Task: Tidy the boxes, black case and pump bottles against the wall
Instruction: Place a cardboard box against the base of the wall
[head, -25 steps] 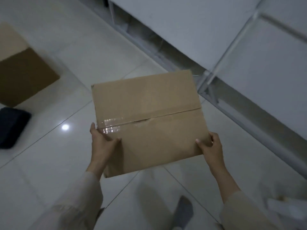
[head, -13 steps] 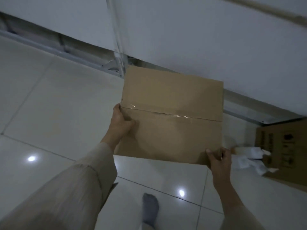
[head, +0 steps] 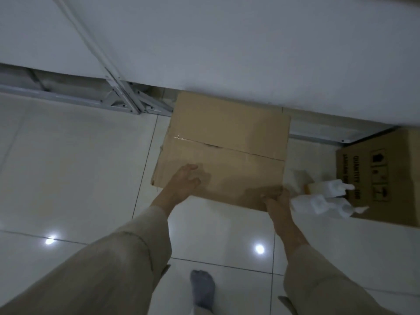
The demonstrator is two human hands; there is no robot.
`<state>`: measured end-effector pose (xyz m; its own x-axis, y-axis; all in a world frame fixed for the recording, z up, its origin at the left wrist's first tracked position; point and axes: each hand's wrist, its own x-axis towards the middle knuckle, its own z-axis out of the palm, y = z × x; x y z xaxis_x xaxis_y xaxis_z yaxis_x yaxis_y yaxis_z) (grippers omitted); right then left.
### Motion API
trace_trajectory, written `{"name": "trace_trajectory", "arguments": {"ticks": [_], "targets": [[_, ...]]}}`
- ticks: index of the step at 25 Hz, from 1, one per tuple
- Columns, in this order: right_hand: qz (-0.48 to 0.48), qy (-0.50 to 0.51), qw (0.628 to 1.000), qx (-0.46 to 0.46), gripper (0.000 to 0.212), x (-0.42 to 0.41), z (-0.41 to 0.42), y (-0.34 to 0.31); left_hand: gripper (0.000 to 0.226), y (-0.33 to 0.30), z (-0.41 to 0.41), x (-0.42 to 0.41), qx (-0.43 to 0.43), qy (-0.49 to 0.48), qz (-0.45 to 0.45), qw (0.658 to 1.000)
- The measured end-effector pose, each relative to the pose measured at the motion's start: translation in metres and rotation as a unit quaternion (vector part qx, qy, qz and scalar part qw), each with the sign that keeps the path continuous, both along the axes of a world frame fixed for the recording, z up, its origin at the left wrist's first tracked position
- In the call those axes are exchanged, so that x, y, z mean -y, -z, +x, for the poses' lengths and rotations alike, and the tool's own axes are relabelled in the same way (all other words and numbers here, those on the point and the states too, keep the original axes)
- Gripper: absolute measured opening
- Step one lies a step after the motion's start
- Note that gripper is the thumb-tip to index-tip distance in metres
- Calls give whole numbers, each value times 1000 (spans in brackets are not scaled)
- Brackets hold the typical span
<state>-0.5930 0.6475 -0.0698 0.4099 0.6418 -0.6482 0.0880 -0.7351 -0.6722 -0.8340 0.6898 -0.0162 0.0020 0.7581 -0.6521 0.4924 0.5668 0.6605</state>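
Looks like a storeroom or back room, prob. not a lived-in home space. Glossy white tile floor [head: 68,167] w/ ceiling-light glare, white wall panels [head: 227,42] on a bare metal frame [head: 122,103] at floor level. Taped cardboard box [head: 227,137] sits at the wall; printed shipping carton [head: 386,178] marked "QUANTITY" nearby, white packing scraps [head: 322,201] loose on the floor.

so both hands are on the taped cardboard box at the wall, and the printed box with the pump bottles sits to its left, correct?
Not quite. The head view shows both hands, left and right, on the taped cardboard box at the wall, but the printed box and pump bottles sit to its right, not left.
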Motion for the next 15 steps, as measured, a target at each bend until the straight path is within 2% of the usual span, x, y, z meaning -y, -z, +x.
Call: {"name": "trace_trajectory", "arguments": {"ticks": [6, 9, 12, 15], "targets": [[60, -126, 984, 112, 42, -10, -58, -29, 44, -27, -52, 20, -18, -36, 21, 999], [63, -214, 974, 45, 56, -10, -135, -53, 40, -48, -111, 41, -31, -100, 60, 993], [85, -342, 936, 22, 42, 9, -234, -85, 37, -65, -186, 82, -31, -192, 91, 977], [135, -440, 888, -4, 40, 44, -335, -106, 36, -77, -266, 147, -38, -265, 94, 959]]}}
